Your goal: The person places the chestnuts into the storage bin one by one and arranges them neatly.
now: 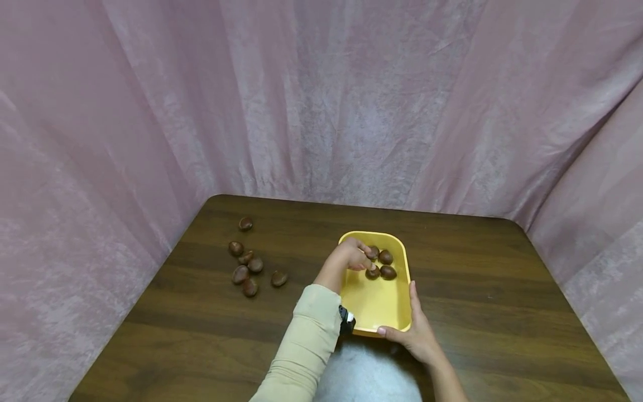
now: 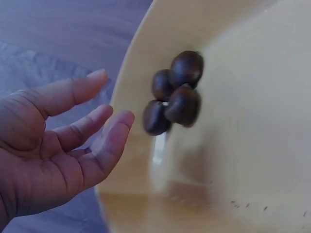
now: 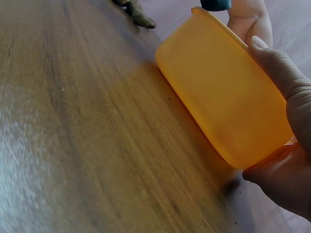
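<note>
A yellow plastic container [image 1: 374, 304] stands on the table. Several brown chestnuts [image 1: 388, 272] lie bunched toward its far end. My left hand [image 1: 354, 258] reaches over the container's left side, right by these chestnuts. In the left wrist view the fingers of that left hand [image 2: 63, 150] are spread and relaxed with nothing between them, beside the clustered chestnuts [image 2: 183, 104]. My right hand [image 1: 419, 338] grips the container's near right corner, its thumb at the rim. From the right wrist view, the right hand [image 3: 286, 187] has thumb and fingers around the container's end wall [image 3: 223, 92].
More loose chestnuts [image 1: 240, 274] lie scattered on the wooden table [image 1: 201, 335], left of the container. Pink curtains [image 1: 351, 111] hang behind the table and at its sides. A black band [image 1: 346, 321] is on the left wrist, over a pale sleeve [image 1: 306, 335].
</note>
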`<state>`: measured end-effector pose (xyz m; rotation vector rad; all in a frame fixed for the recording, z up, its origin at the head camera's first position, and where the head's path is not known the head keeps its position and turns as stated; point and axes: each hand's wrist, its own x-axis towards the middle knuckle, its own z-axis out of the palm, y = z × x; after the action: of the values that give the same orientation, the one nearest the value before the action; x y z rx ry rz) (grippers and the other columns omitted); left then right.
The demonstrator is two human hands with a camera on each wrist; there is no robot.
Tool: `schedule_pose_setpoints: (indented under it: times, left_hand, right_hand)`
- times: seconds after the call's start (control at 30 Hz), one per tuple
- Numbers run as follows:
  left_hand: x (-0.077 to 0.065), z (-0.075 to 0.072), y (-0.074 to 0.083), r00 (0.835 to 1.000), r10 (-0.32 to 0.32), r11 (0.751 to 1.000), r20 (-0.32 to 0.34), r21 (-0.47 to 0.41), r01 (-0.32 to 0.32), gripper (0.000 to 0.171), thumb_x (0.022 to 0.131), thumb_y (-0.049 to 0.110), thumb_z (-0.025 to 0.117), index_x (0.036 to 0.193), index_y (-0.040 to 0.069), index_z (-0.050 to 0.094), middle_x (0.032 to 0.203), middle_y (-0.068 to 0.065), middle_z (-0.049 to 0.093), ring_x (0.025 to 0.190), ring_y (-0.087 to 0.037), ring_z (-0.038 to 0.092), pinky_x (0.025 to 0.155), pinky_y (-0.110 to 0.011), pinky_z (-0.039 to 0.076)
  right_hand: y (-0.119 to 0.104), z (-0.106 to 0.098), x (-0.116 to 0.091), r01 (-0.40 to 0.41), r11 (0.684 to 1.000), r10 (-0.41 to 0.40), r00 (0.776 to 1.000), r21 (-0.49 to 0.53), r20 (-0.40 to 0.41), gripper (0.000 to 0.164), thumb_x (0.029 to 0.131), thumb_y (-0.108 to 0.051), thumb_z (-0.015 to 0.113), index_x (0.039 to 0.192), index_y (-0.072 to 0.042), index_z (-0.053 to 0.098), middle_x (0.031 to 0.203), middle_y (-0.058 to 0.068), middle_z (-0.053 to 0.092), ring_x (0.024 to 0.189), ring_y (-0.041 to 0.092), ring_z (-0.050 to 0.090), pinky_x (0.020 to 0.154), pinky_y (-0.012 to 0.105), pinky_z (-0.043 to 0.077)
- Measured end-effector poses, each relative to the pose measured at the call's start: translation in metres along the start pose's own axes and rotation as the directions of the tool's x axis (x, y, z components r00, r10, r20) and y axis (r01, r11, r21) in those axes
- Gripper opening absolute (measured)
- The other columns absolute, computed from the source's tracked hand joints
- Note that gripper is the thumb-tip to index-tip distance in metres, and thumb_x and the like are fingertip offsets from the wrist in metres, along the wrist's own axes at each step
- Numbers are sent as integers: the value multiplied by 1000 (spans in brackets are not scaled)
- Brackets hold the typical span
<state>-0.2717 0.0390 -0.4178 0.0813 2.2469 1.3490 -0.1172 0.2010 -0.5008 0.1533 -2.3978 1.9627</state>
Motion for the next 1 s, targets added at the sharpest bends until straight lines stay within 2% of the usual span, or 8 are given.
schedule_pose_setpoints:
  times: [0.17, 0.37, 0.43, 0.57, 0.67, 0.8, 1.0]
  left_hand:
    - [-10, -8, 2, 998, 67, 998, 14, -1, -67, 45, 75, 7, 78, 116, 0, 60, 91, -7, 59, 81, -25, 63, 68, -27, 52]
    - [-17, -12, 1, 987, 159, 987, 23, -23, -158, 37, 77, 14, 78, 109, 6, 62, 90, -6, 60, 93, -35, 60, 80, -42, 50]
    - [-20, -12, 0, 979, 200, 980, 30, -6, -200, 36, 78, 17, 77, 109, 8, 62, 89, -5, 60, 91, -32, 60, 80, -43, 49]
    - [-25, -11, -4, 962, 273, 960, 12, 65, -273, 36, 77, 20, 77, 109, 9, 63, 90, -4, 60, 82, -21, 58, 71, -35, 49]
    - [-28, -11, -7, 952, 304, 945, -28, 138, -297, 36, 76, 21, 79, 107, 11, 64, 93, -7, 61, 79, -17, 55, 65, -30, 47]
    - [-31, -13, -12, 943, 322, 929, -80, 218, -299, 35, 75, 23, 80, 106, 15, 66, 99, -8, 61, 85, -17, 54, 65, -29, 47]
    - [-40, -18, -23, 927, 362, 914, -98, 233, -332, 39, 74, 24, 80, 109, 12, 66, 102, -8, 62, 95, -22, 56, 70, -31, 48]
  right_hand:
    - [1, -1, 1, 9, 1000, -9, 1000, 3, 4, 126, 65, -4, 84, 148, -12, -11, 151, 24, 2, 118, 37, 42, 99, 38, 30]
    - [2, 0, 2, 12, 1000, -12, 1000, 2, 2, 127, 65, -4, 84, 148, -13, -11, 151, 24, 1, 119, 37, 40, 100, 40, 29]
    - [2, 0, 3, 10, 1000, -10, 1000, 0, 2, 126, 65, -5, 84, 148, -12, -11, 151, 23, 1, 121, 37, 38, 100, 39, 28]
    - [3, 0, 2, 3, 1000, -3, 1000, -5, 10, 125, 66, -7, 84, 148, -12, -11, 152, 22, -1, 125, 37, 33, 101, 33, 27]
    - [2, 0, 2, 10, 1000, -9, 1000, -14, 12, 125, 67, -8, 84, 148, -12, -11, 152, 22, -1, 126, 37, 31, 100, 30, 27]
    - [1, 0, 4, 22, 1000, -22, 1000, -13, 6, 125, 67, -7, 84, 148, -11, -11, 151, 23, 2, 125, 37, 32, 99, 31, 29]
    - [1, 1, 4, 26, 1000, -26, 1000, 11, 9, 124, 67, -5, 83, 148, -10, -11, 151, 24, 0, 128, 38, 28, 101, 32, 26]
